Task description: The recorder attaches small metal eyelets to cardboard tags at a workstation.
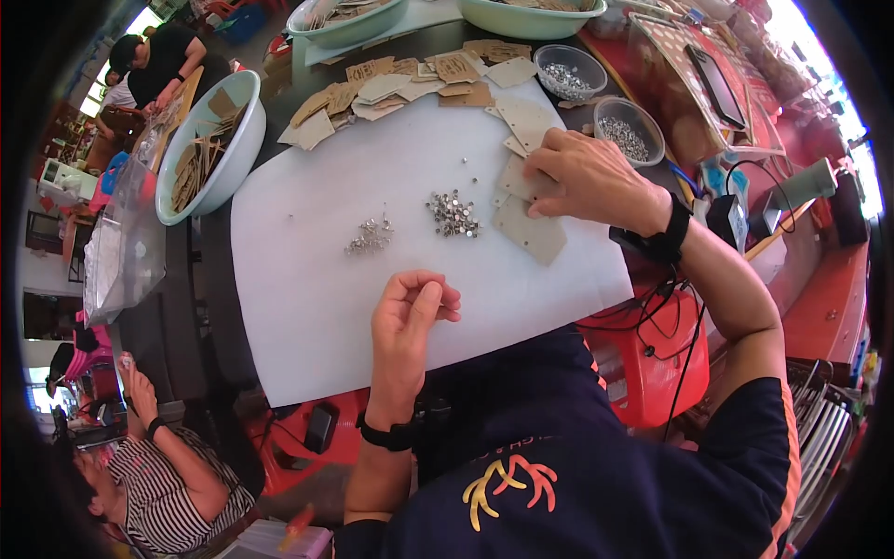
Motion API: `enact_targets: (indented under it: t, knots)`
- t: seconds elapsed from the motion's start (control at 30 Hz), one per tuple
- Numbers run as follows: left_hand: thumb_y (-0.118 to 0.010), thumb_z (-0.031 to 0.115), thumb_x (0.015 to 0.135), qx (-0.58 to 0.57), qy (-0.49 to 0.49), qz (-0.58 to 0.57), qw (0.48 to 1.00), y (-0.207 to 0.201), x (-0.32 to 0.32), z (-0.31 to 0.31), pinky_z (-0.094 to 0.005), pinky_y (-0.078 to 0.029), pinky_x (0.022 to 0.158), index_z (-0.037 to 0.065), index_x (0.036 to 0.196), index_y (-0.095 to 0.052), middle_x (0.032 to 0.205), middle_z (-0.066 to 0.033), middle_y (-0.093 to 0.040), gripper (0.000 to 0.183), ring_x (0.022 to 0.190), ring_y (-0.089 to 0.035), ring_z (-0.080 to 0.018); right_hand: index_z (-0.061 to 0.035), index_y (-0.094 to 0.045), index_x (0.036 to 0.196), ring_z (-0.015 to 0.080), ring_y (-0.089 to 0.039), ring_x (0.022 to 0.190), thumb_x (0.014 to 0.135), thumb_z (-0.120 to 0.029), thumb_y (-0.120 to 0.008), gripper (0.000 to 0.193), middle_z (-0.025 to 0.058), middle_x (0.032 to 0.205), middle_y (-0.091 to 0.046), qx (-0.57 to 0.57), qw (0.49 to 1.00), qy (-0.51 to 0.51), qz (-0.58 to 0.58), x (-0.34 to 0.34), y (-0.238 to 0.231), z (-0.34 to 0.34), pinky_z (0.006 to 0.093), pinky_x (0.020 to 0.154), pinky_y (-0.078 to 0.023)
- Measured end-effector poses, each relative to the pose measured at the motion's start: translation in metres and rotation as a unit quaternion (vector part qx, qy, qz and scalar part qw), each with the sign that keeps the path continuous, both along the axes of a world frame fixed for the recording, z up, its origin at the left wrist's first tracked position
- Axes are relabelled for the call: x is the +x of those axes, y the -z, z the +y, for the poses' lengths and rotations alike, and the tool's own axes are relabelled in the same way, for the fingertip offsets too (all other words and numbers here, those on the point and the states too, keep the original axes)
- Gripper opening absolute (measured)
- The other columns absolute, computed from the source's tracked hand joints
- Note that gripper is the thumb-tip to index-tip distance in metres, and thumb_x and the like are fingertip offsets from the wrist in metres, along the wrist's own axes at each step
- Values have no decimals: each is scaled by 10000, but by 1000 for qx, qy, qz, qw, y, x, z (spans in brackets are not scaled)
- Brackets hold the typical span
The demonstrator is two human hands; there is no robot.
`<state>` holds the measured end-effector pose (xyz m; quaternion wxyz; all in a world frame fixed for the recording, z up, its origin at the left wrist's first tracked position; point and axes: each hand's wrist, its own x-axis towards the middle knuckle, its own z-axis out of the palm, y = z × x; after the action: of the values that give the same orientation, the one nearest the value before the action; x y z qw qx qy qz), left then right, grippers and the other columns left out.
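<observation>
My left hand [410, 312] is held above the near part of a white sheet, its fingers curled and the thumb pressed to them. Whatever it may hold is hidden or too small to make out. My right hand [601, 177] reaches over a row of overlapping grey cards [533, 231] with small holes at their corners. Its thumb and fingertips are apart and touch the cards. Between the hands lies a heap of small round silver studs [453, 215]. To its left is a smaller pile of silver pins [370, 237].
The white sheet [307, 307] covers the dark table. Brown and grey cards [382, 88] lie along its far edge. Two clear tubs of metal bits, one being this tub [626, 130], stand far right. A pale green basin [244, 140] stands left. Other people [172, 56] sit nearby.
</observation>
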<state>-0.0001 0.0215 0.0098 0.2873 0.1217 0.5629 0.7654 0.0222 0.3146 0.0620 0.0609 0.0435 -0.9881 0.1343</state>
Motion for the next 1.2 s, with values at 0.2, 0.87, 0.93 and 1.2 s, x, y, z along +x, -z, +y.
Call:
enact_targets:
  t: [0.2, 0.87, 0.93, 1.2]
  knots:
    - [-533, 143, 1003, -11, -3, 7, 1000, -1, 2, -1, -311, -494, 772, 19, 1075, -573, 920, -78, -637, 149, 850, -601, -160, -56, -678, 952, 317, -623, 864, 762, -296, -726, 310, 126, 955, -612, 31, 999, 17, -17, 4, 3, 1, 422, 743, -487]
    - [-539, 131, 994, -21, -11, 2, 1000, -2, 2, -1, -312, -500, 774, 13, 1072, -578, 922, -83, -638, 147, 847, -604, -162, -53, -602, 852, 325, -623, 700, 834, -309, -707, 278, 107, 835, -626, -69, 997, 1, 46, 37, -2, -8, 405, 625, -488]
    - [-541, 131, 994, -20, -9, 1, 1000, -2, 2, 0, -311, -501, 772, 14, 1072, -579, 922, -83, -638, 146, 846, -605, -162, -58, -596, 940, 331, -635, 697, 824, -379, -720, 364, 110, 769, -632, -8, 1000, 17, 22, 49, 5, -23, 426, 610, -488]
    - [-565, 145, 983, -35, -9, 35, 999, -5, 5, 3, -303, -517, 766, 9, 1063, -586, 909, -85, -652, 159, 842, -618, -152, -48, -569, 1131, 288, -638, 720, 806, -236, -762, 422, 124, 836, -610, -141, 988, 56, 33, 57, 23, -42, 391, 643, -504]
